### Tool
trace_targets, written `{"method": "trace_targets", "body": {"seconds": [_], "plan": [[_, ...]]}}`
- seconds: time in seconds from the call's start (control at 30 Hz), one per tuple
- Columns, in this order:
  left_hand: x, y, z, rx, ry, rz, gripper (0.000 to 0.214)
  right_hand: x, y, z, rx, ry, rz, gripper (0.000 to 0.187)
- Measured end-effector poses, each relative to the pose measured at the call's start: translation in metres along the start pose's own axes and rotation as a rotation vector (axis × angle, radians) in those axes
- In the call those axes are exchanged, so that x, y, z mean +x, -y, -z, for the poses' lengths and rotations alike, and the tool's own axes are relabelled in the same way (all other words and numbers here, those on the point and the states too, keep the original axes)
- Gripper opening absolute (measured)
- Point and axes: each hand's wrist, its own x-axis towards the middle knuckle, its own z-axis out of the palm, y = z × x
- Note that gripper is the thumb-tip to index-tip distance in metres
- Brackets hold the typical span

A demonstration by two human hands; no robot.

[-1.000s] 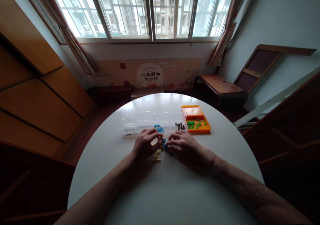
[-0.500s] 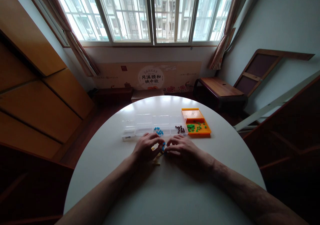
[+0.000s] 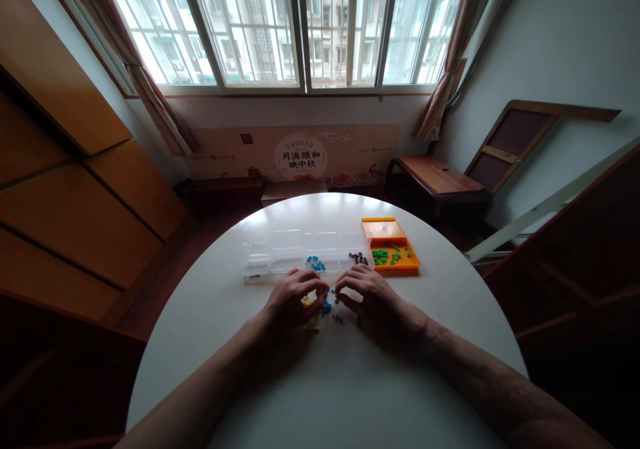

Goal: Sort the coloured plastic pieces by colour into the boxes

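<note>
Both my hands rest on a round white table over a small heap of loose pieces. My left hand is curled, fingertips pinched around yellow pieces. My right hand is curled too, fingertips down beside several blue pieces lying between the hands. Just beyond my fingers stands a clear compartment box; one cell holds blue pieces, another dark brown pieces. Whether the right hand holds anything is hidden.
An orange tray with green pieces sits to the right of the clear box. Behind the table are a wooden bench, a printed board under the window, and wooden cabinets at left.
My hands have drawn slightly apart, uncovering several blue pieces between them. The right hand shifted a little to the right; the left hand now pinches at the yellow pieces.
</note>
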Motion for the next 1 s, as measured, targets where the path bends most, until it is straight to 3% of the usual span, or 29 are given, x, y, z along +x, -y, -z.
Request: {"method": "trace_targets", "body": {"seconds": [0.13,0.47,0.7,1.0], "plan": [[-0.003,0.002,0.002,-0.028,0.042,-0.001,0.011,0.0,0.005,0.002,0.002,0.052,0.011,0.016],[-0.003,0.005,0.002,-0.046,0.094,-0.054,0.006,0.001,-0.016,-0.014,-0.054,0.101,0.149,0.013],[0.001,0.004,0.0,-0.093,0.086,-0.112,0.008,0.0,-0.016,-0.013,-0.032,0.033,0.156,0.009],[0.002,0.008,-0.004,-0.08,-0.046,-0.065,0.01,0.003,-0.003,-0.002,-0.003,-0.096,0.05,0.004]]}}
